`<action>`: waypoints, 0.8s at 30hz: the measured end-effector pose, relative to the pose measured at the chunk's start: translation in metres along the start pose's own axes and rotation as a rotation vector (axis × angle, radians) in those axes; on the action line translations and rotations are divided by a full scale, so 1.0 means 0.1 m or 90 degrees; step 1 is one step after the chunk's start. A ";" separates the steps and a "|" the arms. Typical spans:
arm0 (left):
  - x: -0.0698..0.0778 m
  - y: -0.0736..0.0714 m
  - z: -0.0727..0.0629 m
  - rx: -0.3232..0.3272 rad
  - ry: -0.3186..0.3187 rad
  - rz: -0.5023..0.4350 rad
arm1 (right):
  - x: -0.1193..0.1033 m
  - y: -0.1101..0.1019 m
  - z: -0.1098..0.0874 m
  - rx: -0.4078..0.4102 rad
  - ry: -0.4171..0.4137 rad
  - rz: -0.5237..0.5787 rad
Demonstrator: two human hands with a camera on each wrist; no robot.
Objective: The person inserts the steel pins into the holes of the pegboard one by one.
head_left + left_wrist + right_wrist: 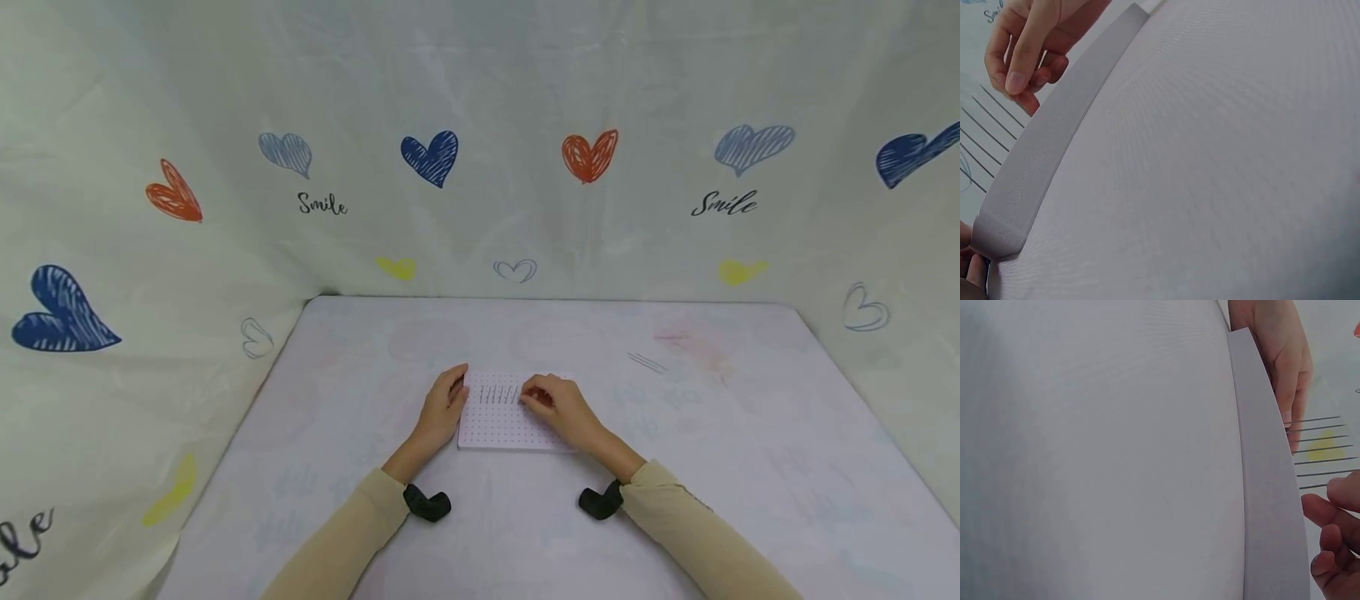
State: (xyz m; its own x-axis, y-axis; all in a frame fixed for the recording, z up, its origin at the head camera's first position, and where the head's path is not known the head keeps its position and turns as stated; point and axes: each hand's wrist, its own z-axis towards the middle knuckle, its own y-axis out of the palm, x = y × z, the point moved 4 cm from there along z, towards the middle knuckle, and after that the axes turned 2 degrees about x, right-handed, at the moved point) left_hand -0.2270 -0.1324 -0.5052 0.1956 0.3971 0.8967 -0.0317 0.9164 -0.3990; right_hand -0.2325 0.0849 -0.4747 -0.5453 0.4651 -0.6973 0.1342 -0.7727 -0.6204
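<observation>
A pale, flat board with a grid of small holes (491, 433) lies on the table between the two hands. Several thin dark metal pins (1316, 450) stand upright in a row across its far half. My left hand (438, 417) holds the board's left side, its fingertips at the edge. Over the right part of the board is my right hand (562, 408), thumb and forefinger pinching at a thin pin by the right end of the row. The fingertips mostly hide that pin. Both wrist views look across the board's pale side wall (1035, 150).
A few loose thin pins (647, 362) lie on the pale table (517, 525), beyond and to the right of the board. A light curtain printed with hearts (517, 217) hangs along the back and sides. Black wrist mounts (427, 504) sit at both sleeves.
</observation>
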 end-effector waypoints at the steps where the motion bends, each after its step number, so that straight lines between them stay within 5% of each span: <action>1: 0.00 0.00 0.00 0.000 0.001 0.000 | 0.01 -0.01 -0.01 -0.001 0.008 0.002; 17: -0.01 0.01 -0.01 -0.002 -0.023 0.011 | 0.33 -0.51 -0.15 0.077 0.108 -0.023; 24: 0.01 0.01 -0.02 0.004 -0.002 0.014 | 0.50 -0.76 -0.20 0.109 0.135 -0.044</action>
State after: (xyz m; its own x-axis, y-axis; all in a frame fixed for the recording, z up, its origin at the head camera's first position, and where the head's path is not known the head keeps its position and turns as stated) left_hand -0.2251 -0.1315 -0.5053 0.1917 0.4176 0.8882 -0.0421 0.9076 -0.4176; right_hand -0.2530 0.1759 -0.4697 -0.3602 0.5857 -0.7261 -0.0483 -0.7890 -0.6125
